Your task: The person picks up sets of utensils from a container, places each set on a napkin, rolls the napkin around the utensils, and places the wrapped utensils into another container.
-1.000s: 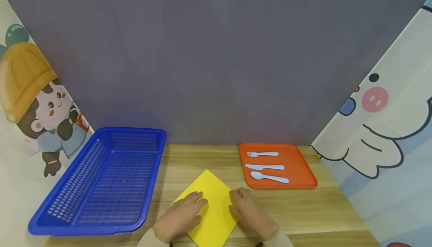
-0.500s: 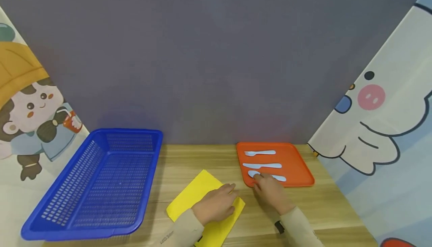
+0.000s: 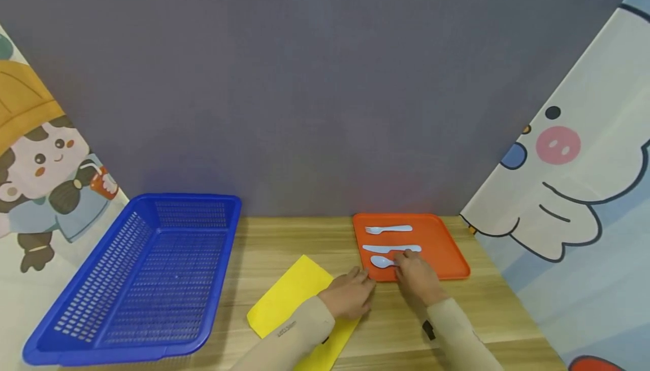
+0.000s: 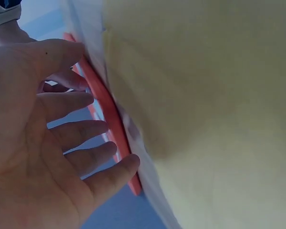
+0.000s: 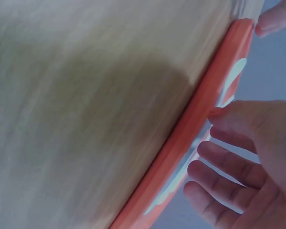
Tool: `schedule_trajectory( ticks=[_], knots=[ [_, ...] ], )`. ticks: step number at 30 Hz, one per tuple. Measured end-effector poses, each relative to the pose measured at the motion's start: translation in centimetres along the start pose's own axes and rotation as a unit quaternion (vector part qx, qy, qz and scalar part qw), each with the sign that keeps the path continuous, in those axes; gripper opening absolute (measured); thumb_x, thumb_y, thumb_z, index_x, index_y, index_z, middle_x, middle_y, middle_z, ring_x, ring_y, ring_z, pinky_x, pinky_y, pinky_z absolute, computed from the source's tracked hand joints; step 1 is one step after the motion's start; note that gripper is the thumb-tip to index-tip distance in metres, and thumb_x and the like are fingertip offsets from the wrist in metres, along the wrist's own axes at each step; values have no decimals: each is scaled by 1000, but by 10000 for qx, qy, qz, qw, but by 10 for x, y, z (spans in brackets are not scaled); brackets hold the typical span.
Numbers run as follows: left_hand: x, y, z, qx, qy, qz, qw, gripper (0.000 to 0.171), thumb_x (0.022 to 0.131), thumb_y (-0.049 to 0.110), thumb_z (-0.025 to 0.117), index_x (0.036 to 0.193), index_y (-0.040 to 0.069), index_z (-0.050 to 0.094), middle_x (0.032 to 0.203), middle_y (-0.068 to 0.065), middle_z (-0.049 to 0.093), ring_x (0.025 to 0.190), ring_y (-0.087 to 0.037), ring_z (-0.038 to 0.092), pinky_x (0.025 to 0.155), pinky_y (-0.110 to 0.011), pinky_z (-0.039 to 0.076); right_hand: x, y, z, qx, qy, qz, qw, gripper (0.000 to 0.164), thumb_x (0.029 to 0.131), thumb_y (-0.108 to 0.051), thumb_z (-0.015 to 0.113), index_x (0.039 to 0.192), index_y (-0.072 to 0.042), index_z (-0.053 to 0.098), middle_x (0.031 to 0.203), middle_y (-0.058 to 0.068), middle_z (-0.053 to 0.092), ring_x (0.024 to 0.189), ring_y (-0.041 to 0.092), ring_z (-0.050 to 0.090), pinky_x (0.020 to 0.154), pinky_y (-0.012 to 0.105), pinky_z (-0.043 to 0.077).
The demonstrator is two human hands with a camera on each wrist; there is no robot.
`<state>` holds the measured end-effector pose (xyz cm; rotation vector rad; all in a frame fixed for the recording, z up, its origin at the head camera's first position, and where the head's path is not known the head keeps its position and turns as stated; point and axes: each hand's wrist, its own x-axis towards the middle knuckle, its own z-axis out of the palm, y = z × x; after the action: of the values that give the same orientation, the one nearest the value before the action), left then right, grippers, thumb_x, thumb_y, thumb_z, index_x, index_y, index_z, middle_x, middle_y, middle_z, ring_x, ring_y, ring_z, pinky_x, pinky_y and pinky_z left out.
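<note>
An orange tray holds a white plastic fork, knife and spoon, laid in rows. My right hand reaches over the tray's near edge, fingertips at the spoon's handle, which they partly hide. In the right wrist view its fingers are spread loosely, thumb at the tray's rim. My left hand is over the right part of a yellow sheet, fingertips near the tray's near left corner. Its fingers look straight and apart in the left wrist view, holding nothing.
A blue plastic basket with perforated sides stands on the left of the wooden table. Behind the table rises a grey panel. Cartoon-printed sheets flank both sides.
Both hands have left the middle of the yellow sheet and moved right: the right hand to the spoon in the tray, the left hand to beside the tray's near corner.
</note>
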<state>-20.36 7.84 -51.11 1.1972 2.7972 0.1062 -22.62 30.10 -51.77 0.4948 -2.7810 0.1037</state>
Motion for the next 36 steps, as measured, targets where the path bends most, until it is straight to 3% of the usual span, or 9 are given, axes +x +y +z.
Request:
schedule_trajectory(
  ticks=[8,15,21,28,36],
  knots=[
    [5,0,3,30,-73,-105,9999,57,98,42,61,147,16,50,155,-7,41,142,-27,37,107,-35,41,1,4,4,-92,11,70,9999,11,85,-1,75,86,-8,67,81,8,54,73,30,60,56,40,54],
    [4,2,3,-5,-122,-165,9998,58,97,42,63,148,16,49,155,-7,41,142,-27,37,108,-36,41,2,6,6,-149,-113,139,9997,10,86,1,72,83,-8,68,83,9,57,79,31,61,64,43,56],
    [0,2,-2,-68,-128,-169,9998,58,97,42,62,148,16,48,155,-7,40,142,-27,36,109,-36,39,1,7,6,-318,26,-50,9995,11,85,0,74,84,-9,68,85,10,64,81,33,62,67,45,56],
    [-27,-8,-7,-155,230,-118,9995,47,98,39,61,137,13,58,153,-9,43,141,-28,39,110,-39,38,6,-1,-1,-487,369,-449,9971,19,86,-4,76,104,-9,74,94,8,70,87,31,65,69,46,56],
    [-84,-19,-15,9,300,-375,9988,54,96,43,64,137,9,59,147,-10,50,136,-28,45,109,-40,40,16,-40,-18,-385,500,-778,9950,10,84,-8,79,91,-7,72,79,5,63,72,24,62,60,38,56]
  ],
)
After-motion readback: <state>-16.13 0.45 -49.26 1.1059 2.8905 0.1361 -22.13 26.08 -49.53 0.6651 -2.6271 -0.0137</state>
